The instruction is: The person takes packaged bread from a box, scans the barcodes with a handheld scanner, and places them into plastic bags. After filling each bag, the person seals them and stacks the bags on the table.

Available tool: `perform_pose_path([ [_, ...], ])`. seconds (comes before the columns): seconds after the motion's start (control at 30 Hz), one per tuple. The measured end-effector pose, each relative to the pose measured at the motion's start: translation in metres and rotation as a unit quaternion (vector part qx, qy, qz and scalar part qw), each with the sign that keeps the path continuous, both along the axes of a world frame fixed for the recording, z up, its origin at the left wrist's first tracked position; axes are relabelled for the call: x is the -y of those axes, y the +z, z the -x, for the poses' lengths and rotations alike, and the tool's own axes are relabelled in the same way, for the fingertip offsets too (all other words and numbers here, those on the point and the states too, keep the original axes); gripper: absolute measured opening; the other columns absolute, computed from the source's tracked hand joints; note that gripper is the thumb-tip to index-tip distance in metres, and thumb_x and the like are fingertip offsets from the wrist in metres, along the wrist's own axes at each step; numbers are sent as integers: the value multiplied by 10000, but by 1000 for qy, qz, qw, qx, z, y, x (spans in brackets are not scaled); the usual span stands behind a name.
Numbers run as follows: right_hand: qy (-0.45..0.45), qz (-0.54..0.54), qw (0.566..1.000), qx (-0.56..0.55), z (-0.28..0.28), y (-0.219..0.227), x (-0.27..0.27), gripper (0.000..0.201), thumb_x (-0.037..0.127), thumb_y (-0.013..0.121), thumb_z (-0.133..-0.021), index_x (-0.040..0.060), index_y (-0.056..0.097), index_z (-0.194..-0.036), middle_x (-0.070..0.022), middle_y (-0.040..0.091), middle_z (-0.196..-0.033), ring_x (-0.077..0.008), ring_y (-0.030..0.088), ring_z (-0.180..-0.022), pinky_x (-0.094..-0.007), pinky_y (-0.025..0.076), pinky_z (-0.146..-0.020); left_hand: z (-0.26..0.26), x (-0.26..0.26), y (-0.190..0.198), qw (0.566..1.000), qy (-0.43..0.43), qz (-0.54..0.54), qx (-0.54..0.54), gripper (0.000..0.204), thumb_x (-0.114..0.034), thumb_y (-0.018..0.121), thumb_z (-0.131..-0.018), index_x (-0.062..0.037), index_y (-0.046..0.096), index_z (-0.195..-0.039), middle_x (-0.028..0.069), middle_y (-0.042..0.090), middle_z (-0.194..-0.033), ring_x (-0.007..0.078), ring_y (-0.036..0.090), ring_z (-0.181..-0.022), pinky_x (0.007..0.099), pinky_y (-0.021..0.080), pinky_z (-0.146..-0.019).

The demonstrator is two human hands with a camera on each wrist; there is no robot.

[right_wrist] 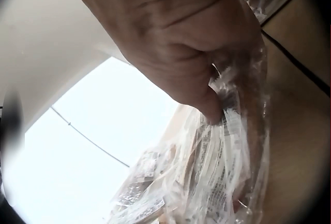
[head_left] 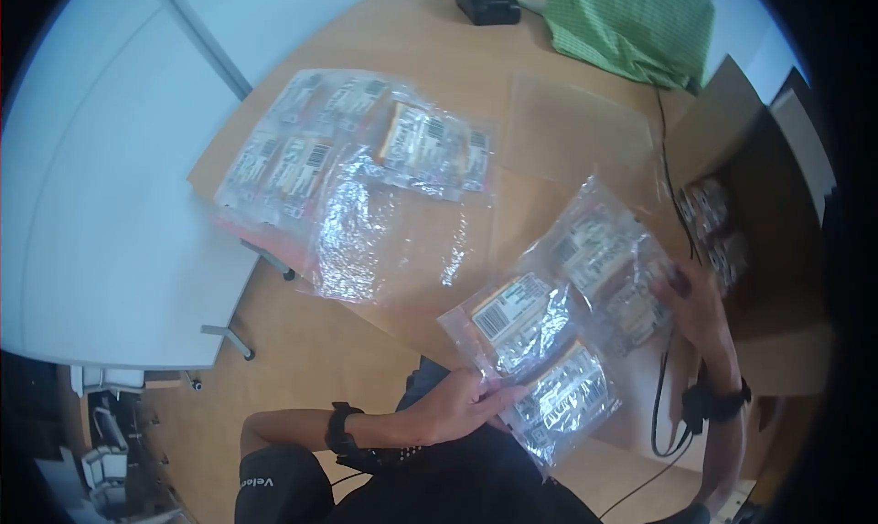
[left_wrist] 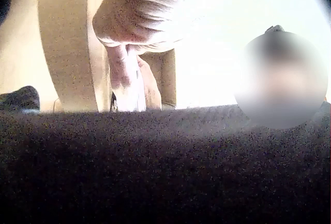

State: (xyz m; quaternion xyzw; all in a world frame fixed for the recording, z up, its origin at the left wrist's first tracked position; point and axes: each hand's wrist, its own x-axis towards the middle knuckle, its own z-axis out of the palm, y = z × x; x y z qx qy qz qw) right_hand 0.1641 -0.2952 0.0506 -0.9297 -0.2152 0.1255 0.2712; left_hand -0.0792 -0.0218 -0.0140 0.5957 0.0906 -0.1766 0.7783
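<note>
A clear plastic bag (head_left: 512, 320) with several labelled packets is held between my two hands, tilted over the near table edge. My left hand (head_left: 455, 409) pinches its near left edge, thumb on top. On the right, my right hand (head_left: 697, 310) grips a stack of labelled packets (head_left: 631, 306) at the bag's far side. The right wrist view shows the thumb pressed against the packets (right_wrist: 217, 156), with clear film over the fingers behind them. In the left wrist view, the left hand (left_wrist: 142, 22) appears from below, and what it holds is mostly hidden.
More bagged packets (head_left: 293, 158) lie at the table's left, beside a shiny flat bag (head_left: 366, 240) with packets at its far end. An open cardboard box (head_left: 777, 222) stands right, with packets inside. A black cable (head_left: 670, 172) runs past it. Behind are a green cloth (head_left: 631, 30) and black device (head_left: 487, 1).
</note>
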Motion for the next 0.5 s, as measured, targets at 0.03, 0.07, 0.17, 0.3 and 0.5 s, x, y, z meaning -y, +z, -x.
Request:
perform_pose_path([
  [0.03,-22,-25,999,22,9,16,-8,304,191,781,-897,-40,674,-1065,-46,617,-793,-108,528,-754,-314,468,-690,1,-6,2,1000,-9,-12,18,438,-275,578,-1089,141,675,-1186,129,741,-955,145,725,-862,291,626,-793],
  [0.07,-45,-53,997,46,16,32,-14,273,173,777,-896,-30,669,-1045,-38,591,-772,-104,501,-736,-309,453,-665,2,-14,4,999,-11,-37,39,432,-288,584,-1087,122,694,-1169,123,743,-927,139,725,-842,295,609,-763],
  [0.17,-41,-111,991,55,13,73,-55,232,127,761,-900,-26,665,-1044,-35,588,-777,-96,498,-727,-286,437,-645,-1,-55,31,982,-25,-152,108,406,-321,598,-1082,54,738,-1147,91,733,-835,118,692,-752,314,543,-664],
  [0.3,81,-142,969,183,-26,80,-138,277,219,771,-907,-18,631,-936,-55,520,-697,-141,457,-636,-328,405,-594,1,-129,94,973,63,-211,64,374,-324,619,-1072,14,752,-1162,19,704,-790,60,632,-722,280,514,-631],
  [0.5,291,-211,915,181,-101,75,-347,417,338,809,-860,-34,624,-832,-116,578,-706,-202,523,-637,-408,439,-606,2,-226,135,935,264,-235,-5,375,-224,626,-1063,73,625,-1292,68,730,-927,123,705,-809,250,571,-690],
])
